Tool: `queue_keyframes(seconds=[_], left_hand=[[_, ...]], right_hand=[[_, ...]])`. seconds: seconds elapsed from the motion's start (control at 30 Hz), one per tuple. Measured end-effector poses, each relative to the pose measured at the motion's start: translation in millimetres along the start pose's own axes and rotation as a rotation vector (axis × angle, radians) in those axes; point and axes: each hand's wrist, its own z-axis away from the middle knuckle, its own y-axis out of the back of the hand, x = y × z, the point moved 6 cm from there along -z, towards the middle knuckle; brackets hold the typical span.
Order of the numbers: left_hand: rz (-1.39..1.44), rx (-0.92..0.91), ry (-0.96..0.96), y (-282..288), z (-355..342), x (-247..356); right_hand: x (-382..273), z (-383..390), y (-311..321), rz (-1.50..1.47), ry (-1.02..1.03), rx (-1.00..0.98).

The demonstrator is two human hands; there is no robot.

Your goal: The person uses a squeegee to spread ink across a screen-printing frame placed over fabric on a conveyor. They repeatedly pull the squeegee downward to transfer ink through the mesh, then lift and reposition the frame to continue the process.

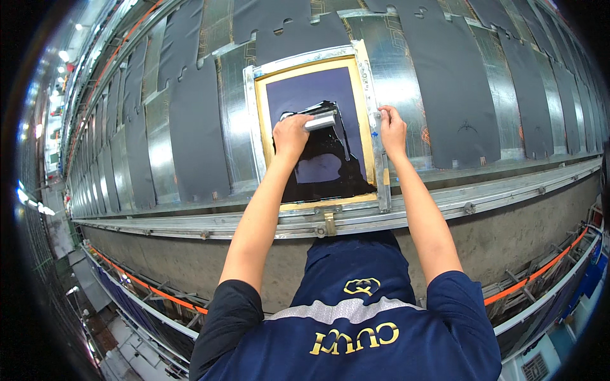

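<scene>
Your left grip (pixel 291 134) is closed around the silver squeegee (pixel 321 120), which sits over the black ink (pixel 333 189) on the purple screen (pixel 292 89), while your right grip (pixel 393 130) has its fingers curled at the right side of the metal frame (pixel 365 76), though I cannot tell whether it clasps it. Inside that frame a yellow border (pixel 262 101) surrounds the screen, and the frame lies on the metal worktop (pixel 400 70) by the near rail (pixel 502 195), with grey pieces (pixel 448 89) spread along both its sides.
</scene>
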Motion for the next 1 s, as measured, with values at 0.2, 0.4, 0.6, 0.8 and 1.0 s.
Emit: queue_keyframes(seconds=[0.2, 0.4, 0.6, 0.8, 1.0], left_hand=[[-0.013, 0.054, -0.125, -7.9, 103.7, 26.0], [0.11, 0.056, -0.019, 2.0, 87.7, 11.0], [-0.011, -0.123, 0.152, 6.9, -38.1, -9.0], [0.03, -0.015, 0.006, -9.7, 32.1, 4.9], [0.024, 0.016, -0.14, -4.6, 133.2, 38.9]], right_hand=[[0.4, 2.0, 6.3, 0.034, -0.064, -0.027], [-3.3, -0.6, 2.5, 0.006, 0.086, 0.047], [-4.9, 1.6, 6.5, 0.007, 0.019, 0.017], [0.7, -0.2, 3.7, -0.014, 0.004, -0.019], [13.0, -9.2, 2.1, -0.02, 0.02, -0.038]])
